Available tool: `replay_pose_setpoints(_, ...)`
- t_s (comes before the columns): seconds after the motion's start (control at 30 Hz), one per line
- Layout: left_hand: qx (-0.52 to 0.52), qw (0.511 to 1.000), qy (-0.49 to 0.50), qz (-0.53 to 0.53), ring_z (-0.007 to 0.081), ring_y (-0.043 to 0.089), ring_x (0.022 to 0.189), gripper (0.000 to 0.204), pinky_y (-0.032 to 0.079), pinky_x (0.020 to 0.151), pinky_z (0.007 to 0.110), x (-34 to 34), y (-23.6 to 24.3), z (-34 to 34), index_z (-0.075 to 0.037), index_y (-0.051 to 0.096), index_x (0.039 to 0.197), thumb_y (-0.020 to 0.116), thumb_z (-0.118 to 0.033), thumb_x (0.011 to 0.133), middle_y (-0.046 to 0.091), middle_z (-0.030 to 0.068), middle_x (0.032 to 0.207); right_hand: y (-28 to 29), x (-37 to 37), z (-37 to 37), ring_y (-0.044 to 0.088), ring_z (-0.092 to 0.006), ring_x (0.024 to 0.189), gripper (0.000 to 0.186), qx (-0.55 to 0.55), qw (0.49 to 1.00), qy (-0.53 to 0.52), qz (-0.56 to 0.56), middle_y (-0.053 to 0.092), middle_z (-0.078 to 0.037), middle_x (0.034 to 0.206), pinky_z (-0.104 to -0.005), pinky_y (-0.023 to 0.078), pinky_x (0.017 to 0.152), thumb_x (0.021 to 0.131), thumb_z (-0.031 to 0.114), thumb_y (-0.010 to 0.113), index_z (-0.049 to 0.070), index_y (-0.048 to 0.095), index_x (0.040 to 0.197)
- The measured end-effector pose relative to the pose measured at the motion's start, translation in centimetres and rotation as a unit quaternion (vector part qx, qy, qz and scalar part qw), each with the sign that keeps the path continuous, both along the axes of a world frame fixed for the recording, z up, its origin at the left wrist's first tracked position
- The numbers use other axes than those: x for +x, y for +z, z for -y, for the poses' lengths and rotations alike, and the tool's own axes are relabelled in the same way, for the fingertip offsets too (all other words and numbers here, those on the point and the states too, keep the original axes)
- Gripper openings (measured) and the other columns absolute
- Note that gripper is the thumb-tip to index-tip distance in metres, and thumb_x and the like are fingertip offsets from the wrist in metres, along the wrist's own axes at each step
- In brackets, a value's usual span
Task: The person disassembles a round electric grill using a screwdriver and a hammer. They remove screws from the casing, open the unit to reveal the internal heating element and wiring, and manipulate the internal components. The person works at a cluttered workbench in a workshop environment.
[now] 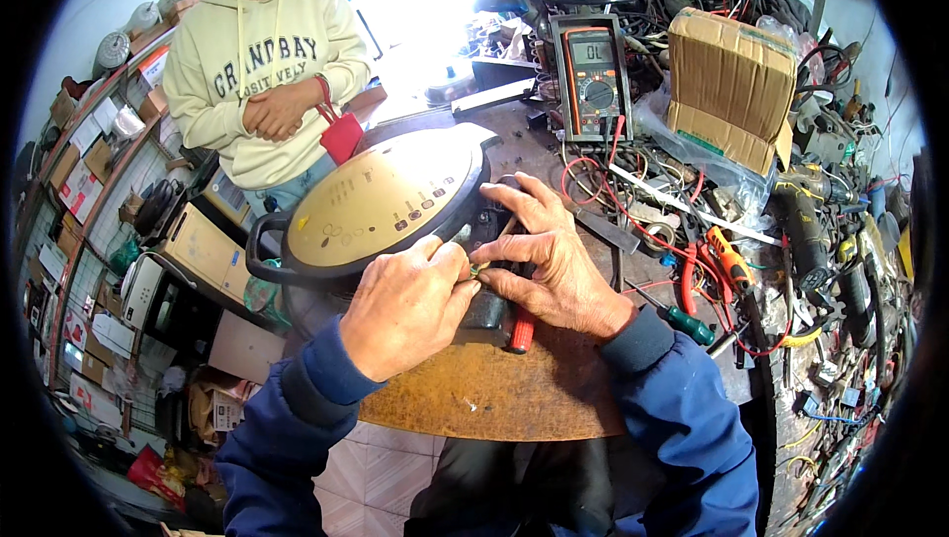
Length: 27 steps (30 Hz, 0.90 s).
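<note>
An electric cooker with a gold oval lid (381, 196) and a black rim stands on the wooden table (474, 399). At its right side, over a black housing (481, 314), my two hands meet. My left hand (405, 305) is closed in a pinch at a tiny yellowish piece (478, 268), too small to name. My right hand (554, 270) pinches at the same spot with thumb and forefinger, its other fingers raised. Beneath my right hand lies a red-handled tool (521, 329); its front part is hidden by the fingers.
A multimeter (593, 82) stands behind with red and black leads. To the right lie a green-handled screwdriver (689, 324), red-handled pliers (689, 275), a cardboard box (732, 87) and tangled cables. A person (267, 72) with clasped hands stands across the table, near crowded shelves (89, 176).
</note>
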State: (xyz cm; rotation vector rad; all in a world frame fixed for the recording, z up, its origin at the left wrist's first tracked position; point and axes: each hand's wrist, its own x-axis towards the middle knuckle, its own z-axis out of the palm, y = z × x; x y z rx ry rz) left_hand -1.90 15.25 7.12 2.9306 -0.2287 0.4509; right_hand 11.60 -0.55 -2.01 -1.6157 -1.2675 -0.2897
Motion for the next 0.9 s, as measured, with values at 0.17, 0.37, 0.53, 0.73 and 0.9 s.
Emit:
replay_pose_setpoints(0.17, -0.020, 1.000, -0.009, 0.017, 0.0409, 0.066, 0.077, 0.014, 0.051, 0.066, 0.049, -0.1, -0.7, 0.2, -0.001, 0.060, 0.092, 0.071, -0.009, 0.093, 0.064, 0.0183, 0.085, 0.0, 0.0, -0.1, 0.033, -0.0487, 0.149, 0.023, -0.013, 1.000, 0.016, -0.008, 0.059, -0.014, 0.148, -0.0623, 0.028, 0.120, 0.079, 0.015, 0.083, 0.016, 0.082, 0.102)
replay_pose_setpoints(0.37, -0.020, 0.999, -0.030, 0.018, 0.0408, 0.066, 0.076, 0.014, 0.051, 0.066, 0.049, -0.1, -0.8, -0.2, -0.001, 0.059, 0.091, 0.070, -0.009, 0.093, 0.063, 0.0183, 0.085, -0.1, 0.2, -0.2, 0.035, -0.0483, 0.149, 0.022, -0.012, 1.000, 0.011, -0.010, 0.063, -0.015, 0.143, -0.0632, 0.030, 0.119, 0.080, 0.017, 0.083, 0.016, 0.082, 0.102)
replay_pose_setpoints(0.53, -0.016, 0.999, -0.034, 0.024, 0.0410, 0.066, 0.076, 0.014, 0.052, 0.066, 0.049, -0.2, -0.8, -0.1, -0.002, 0.058, 0.091, 0.070, -0.008, 0.093, 0.064, 0.0182, 0.086, 0.0, 0.3, -0.1, 0.037, -0.0485, 0.148, 0.021, -0.012, 1.000, 0.021, -0.017, 0.064, -0.016, 0.141, -0.0622, 0.033, 0.119, 0.079, 0.017, 0.083, 0.016, 0.083, 0.101)
replay_pose_setpoints(0.73, -0.057, 0.997, -0.054, 0.013, 0.0315, 0.067, 0.072, 0.012, 0.053, 0.064, 0.041, -0.2, -0.4, -1.0, 0.000, 0.062, 0.093, 0.073, 0.000, 0.088, 0.063, 0.0154, 0.086, -0.1, 0.3, -0.3, 0.036, -0.0493, 0.148, 0.021, 0.009, 0.999, 0.029, -0.034, 0.066, -0.019, 0.138, -0.0601, 0.033, 0.120, 0.079, 0.014, 0.082, 0.015, 0.082, 0.100)
replay_pose_setpoints(0.9, -0.140, 0.988, -0.039, 0.046, 0.0152, 0.065, 0.070, 0.018, 0.052, 0.059, 0.030, 0.0, -0.4, -1.6, 0.002, 0.062, 0.094, 0.074, 0.009, 0.083, 0.061, 0.0108, 0.090, -0.1, 0.2, -0.3, 0.036, -0.0484, 0.149, 0.021, 0.010, 0.998, 0.030, -0.051, 0.066, -0.018, 0.138, -0.0586, 0.033, 0.120, 0.079, 0.013, 0.081, 0.015, 0.082, 0.100)
